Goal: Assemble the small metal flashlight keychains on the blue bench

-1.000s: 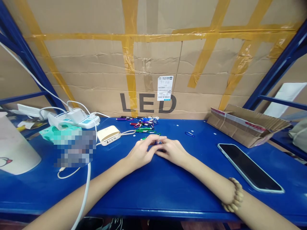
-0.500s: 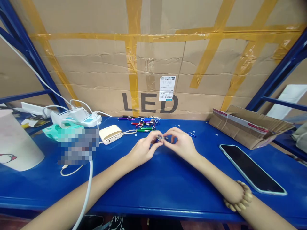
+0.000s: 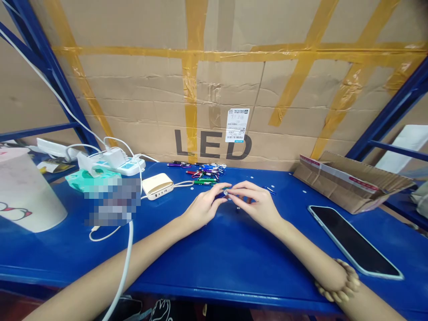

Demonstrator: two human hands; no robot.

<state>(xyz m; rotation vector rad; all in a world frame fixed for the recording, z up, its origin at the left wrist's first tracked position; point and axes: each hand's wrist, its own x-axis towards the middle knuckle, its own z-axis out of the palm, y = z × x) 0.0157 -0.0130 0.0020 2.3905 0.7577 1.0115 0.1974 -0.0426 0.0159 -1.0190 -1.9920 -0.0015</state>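
Okay, current state: left hand (image 3: 203, 208) and right hand (image 3: 257, 206) are both raised slightly over the blue steel surface (image 3: 234, 263), fingertips meeting near the middle. Grip is narrow on both sides, a fingertip pinch on one small metal-and-blue piece (image 3: 225, 192). Exact part too small to tell. It sits between the two hands, just above the surface.

Just beyond the hands: a pile of pen-shaped keychains (image 3: 197, 174), mixed purple, red, green and blue, with clips attached. Small blue carabiner clip (image 3: 270, 191) lies just past the right fingers.

Left side: cream power bank (image 3: 157, 186) with a short cable, then a green tissue pack (image 3: 89, 180) beside a pixelated patch (image 3: 113, 201), contents unreadable. Behind them, a white power strip (image 3: 129, 167) with a charger (image 3: 115, 157) plugged in. White cup (image 3: 26, 191) at far left. White cable (image 3: 127, 261) runs down across the left forearm.

Right side: black phone (image 3: 354, 240), face up, and a shallow cardboard box (image 3: 351, 183). Beaded bracelet (image 3: 341, 281) on the right wrist. Behind everything, a taped cardboard sheet (image 3: 214, 89) printed "LED".
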